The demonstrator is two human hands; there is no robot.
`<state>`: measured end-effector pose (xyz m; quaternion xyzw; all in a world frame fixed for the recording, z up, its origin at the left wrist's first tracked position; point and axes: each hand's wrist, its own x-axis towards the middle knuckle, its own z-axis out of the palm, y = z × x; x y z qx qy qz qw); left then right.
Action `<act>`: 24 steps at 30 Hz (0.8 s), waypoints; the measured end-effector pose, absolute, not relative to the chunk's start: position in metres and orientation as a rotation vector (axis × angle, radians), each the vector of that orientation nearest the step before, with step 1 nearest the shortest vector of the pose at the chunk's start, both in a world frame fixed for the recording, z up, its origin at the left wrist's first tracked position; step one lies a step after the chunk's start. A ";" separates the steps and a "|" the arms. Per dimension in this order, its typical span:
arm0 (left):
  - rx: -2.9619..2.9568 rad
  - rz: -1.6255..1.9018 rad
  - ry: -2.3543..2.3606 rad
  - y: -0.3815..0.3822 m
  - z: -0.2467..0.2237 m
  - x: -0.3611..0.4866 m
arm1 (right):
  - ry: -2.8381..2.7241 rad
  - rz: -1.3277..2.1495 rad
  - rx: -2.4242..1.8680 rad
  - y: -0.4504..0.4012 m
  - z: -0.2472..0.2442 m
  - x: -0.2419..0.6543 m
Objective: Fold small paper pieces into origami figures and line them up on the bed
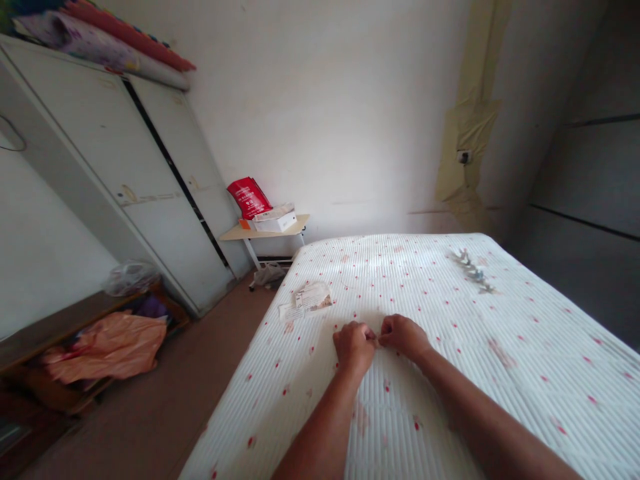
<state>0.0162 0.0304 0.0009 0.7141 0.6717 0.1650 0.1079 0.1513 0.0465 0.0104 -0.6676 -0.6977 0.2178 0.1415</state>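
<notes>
My left hand [356,343] and my right hand [406,335] meet over the middle of the bed, fingertips nearly touching. Both are closed in a pinch. Something small and brownish shows between the fingertips, too small to make out. Beyond my left hand lie torn pieces of printed paper [313,298], flat on the bedcover. Farther off to the right, a row of small grey, pointed, star-like pieces [473,272] rests on the same white ribbed cover [425,413] with red dots.
A small table [267,231] past the bed's far left corner bears a red bag [249,197] and a white box [276,221]. Grey lockers [165,167] stand at left, rolled mats [110,43] on top. An orange plastic bag [113,347] lies on a low wooden shelf.
</notes>
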 end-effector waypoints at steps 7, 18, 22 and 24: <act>2.096 0.502 1.917 0.033 -0.001 0.010 | -2.042 0.654 -1.933 0.049 0.014 0.153; 2.082 0.560 1.825 0.036 -0.006 0.002 | -2.069 0.638 -1.928 0.054 0.011 0.155; 2.059 0.568 1.795 0.039 -0.009 -0.001 | -2.069 0.644 -1.926 0.054 0.010 0.155; 2.027 0.559 1.788 0.041 -0.009 0.000 | -2.068 0.650 -1.925 0.054 0.010 0.155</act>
